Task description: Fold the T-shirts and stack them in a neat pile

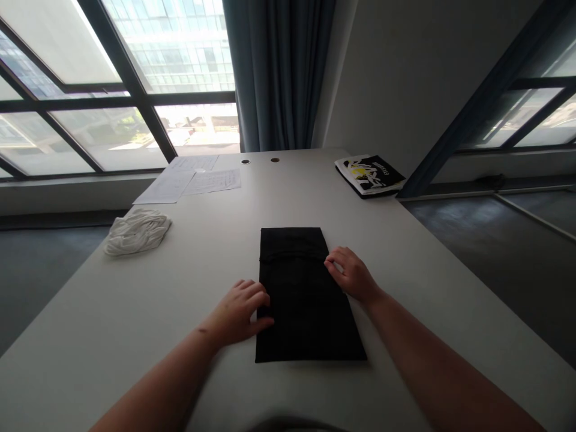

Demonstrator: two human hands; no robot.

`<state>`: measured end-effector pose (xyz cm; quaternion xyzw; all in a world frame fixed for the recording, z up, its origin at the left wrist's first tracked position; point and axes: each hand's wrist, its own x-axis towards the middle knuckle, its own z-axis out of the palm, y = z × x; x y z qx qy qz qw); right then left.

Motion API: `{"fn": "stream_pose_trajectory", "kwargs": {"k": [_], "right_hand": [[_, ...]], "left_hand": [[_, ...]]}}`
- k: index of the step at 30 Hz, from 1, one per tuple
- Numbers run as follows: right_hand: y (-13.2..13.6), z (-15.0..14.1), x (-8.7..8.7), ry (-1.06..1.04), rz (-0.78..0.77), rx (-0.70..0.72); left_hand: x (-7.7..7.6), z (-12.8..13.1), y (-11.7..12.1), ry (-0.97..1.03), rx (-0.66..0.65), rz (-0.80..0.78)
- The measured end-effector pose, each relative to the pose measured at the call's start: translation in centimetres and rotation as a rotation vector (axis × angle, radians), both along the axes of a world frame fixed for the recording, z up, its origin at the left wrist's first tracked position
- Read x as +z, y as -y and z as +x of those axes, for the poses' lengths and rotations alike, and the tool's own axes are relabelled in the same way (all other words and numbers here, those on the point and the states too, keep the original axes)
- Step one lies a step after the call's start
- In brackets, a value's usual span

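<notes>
A black folded cloth (306, 306) lies flat in a neat rectangle in front of me. A raised seam or fold crosses it near its far end. My left hand (240, 312) rests at the cloth's left edge, thumb and fingers apart, with the tips over the fabric. On the opposite side my right hand (353, 275) has its fingers curled, thumb and forefinger together at the right edge beside the fold. How much fabric sits between those fingertips is hard to see.
The cloth lies on a white table (216, 240). A crumpled white cloth (137, 232) is at the left edge, with printed paper sheets (211, 181) behind it. A folded black-and-white printed item (371, 175) lies at the far right. Beyond stand a blue curtain (279, 72) and windows.
</notes>
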<state>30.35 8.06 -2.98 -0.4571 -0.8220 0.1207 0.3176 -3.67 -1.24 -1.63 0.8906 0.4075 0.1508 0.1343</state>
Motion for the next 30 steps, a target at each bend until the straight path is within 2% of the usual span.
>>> {"fn": "stream_pose_trajectory", "kwargs": {"k": [2,4,7,9,11,14,17,22,24,27,30], "right_hand": [[1.9,0.6,0.4,-0.027,-0.011,0.06],[4.1,1.1,0.7,-0.032,0.012,0.127],[7.6,1.1,0.9,0.009,0.062,0.331],[9.7,0.7,1.0,0.077,0.041,0.494],[11.1,0.1,0.9,0.162,-0.008,0.581],[11.7,-0.2,0.4,0.245,-0.037,0.55],[11.2,0.1,-0.3,0.239,-0.007,0.477],[10.2,1.2,-1.3,0.157,-0.019,0.354],[9.8,1.7,-1.6,0.091,-0.053,0.344],[9.2,2.3,-1.9,-0.018,-0.1,0.354],[8.8,2.7,-2.0,-0.09,-0.151,0.315]], "left_hand": [[0.1,0.2,1.8,0.039,-0.145,-0.06],[-0.1,0.1,2.9,0.067,-0.235,-0.123],[-0.6,-0.5,3.6,0.056,-0.238,-0.147],[-0.7,-0.6,3.5,0.043,-0.209,-0.121],[-0.7,-0.5,3.4,0.04,-0.188,-0.077],[-0.4,0.0,3.2,0.05,-0.157,0.007],[-0.5,0.1,3.0,0.099,-0.094,0.052],[-1.6,-0.7,2.2,0.201,0.137,0.041],[-1.9,-1.1,1.9,0.205,0.189,0.019],[-2.0,-1.6,1.6,0.147,0.097,-0.012],[-1.8,-2.0,1.5,0.096,-0.005,0.028]]}}
